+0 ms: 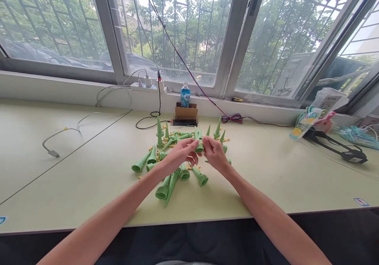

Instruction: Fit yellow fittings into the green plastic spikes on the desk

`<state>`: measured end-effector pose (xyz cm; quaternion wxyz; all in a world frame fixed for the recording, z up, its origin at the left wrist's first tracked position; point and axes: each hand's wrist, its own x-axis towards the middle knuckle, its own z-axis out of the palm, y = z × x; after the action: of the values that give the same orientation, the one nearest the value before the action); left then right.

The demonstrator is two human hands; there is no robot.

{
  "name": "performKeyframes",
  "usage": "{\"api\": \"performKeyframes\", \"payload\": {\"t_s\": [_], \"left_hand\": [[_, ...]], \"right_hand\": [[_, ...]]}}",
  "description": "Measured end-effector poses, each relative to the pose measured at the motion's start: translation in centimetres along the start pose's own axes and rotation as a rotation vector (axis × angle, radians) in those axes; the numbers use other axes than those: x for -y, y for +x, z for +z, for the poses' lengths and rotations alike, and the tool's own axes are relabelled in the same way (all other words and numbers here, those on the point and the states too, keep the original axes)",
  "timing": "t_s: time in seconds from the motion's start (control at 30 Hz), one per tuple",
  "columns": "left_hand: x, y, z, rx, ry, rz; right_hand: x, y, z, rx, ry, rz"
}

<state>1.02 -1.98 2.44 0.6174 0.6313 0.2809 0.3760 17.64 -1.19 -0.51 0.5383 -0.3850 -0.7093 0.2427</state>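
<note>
My left hand (182, 151) holds a green plastic watering spike (199, 147) above the pile, its point up and its wide threaded end down. Close against the spike's right side, the fingers of my right hand (215, 153) are pinched together; what is between them is too small to make out. Around and below my hands lie several more green spikes (163, 189), some on their sides. Others stand point up, such as the spike at the back left (160, 133). Small yellow plastic pieces (226, 140) are scattered among them.
The pale table (281, 170) runs along a windowsill. At the back are a small cardboard box (189, 110), a blue-labelled bottle (185, 95) and coiled cable (232, 118). A white cable (53, 153) lies left; a black strapped device (352, 154) and plastic bags (308, 123) lie right.
</note>
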Motion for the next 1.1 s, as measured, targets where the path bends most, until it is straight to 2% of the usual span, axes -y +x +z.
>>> {"api": "performKeyframes", "payload": {"t_s": [0.23,0.5,0.6,0.73,0.83,0.97,1.1], "left_hand": [[0.4,-0.2,0.0,-0.045,0.208,0.105],[1.2,0.1,-0.3,-0.207,0.718,0.37],[1.4,0.2,-0.3,-0.221,0.657,0.343],[0.8,0.0,-0.2,-0.14,0.431,0.225],[0.0,-0.3,0.0,-0.079,0.278,0.115],[-0.6,-0.5,0.0,-0.052,0.19,0.015],[-0.4,-0.4,-0.3,-0.039,0.16,0.006]], "right_hand": [[0.0,-0.1,0.1,0.04,0.022,0.043],[-0.7,0.3,0.2,0.069,0.006,0.121],[-0.7,0.3,0.2,0.068,-0.005,0.12],[0.0,0.2,-0.2,0.078,-0.085,0.065],[0.4,0.1,-0.6,0.077,-0.166,-0.035],[0.3,0.0,-0.7,0.085,-0.237,-0.126],[0.2,0.0,-0.5,0.087,-0.238,-0.136]]}}
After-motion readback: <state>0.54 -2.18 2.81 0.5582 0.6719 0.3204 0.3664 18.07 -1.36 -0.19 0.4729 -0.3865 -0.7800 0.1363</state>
